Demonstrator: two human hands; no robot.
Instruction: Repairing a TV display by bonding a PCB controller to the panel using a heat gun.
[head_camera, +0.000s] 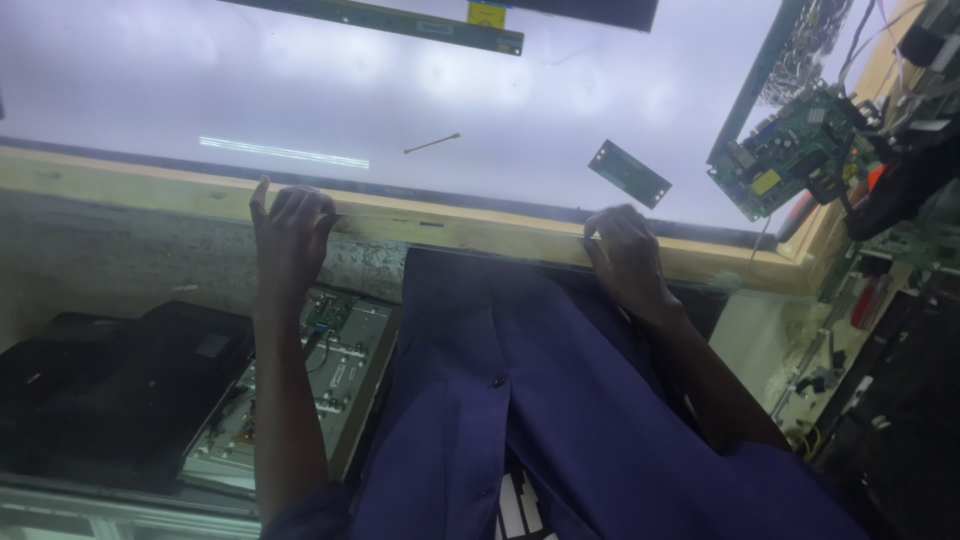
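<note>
A large glowing white panel (300, 90) lies flat in a wooden frame (460, 225) in front of me. My left hand (290, 235) grips the frame's near edge, fingers curled over it. Further right, my right hand (625, 255) holds the same near edge. A small green circuit board (628, 173) lies loose on the panel just beyond my right hand. A thin stick-like piece (432, 143) rests on the panel's middle. My blue shirt (540, 400) fills the lower centre.
A larger green circuit board (790, 150) with wires sits at the panel's right edge. A long narrow strip board (400, 20) lies at the far edge. Below the bench on the left are a black casing (110, 390) and an opened metal chassis (320, 380). Tools clutter the right side.
</note>
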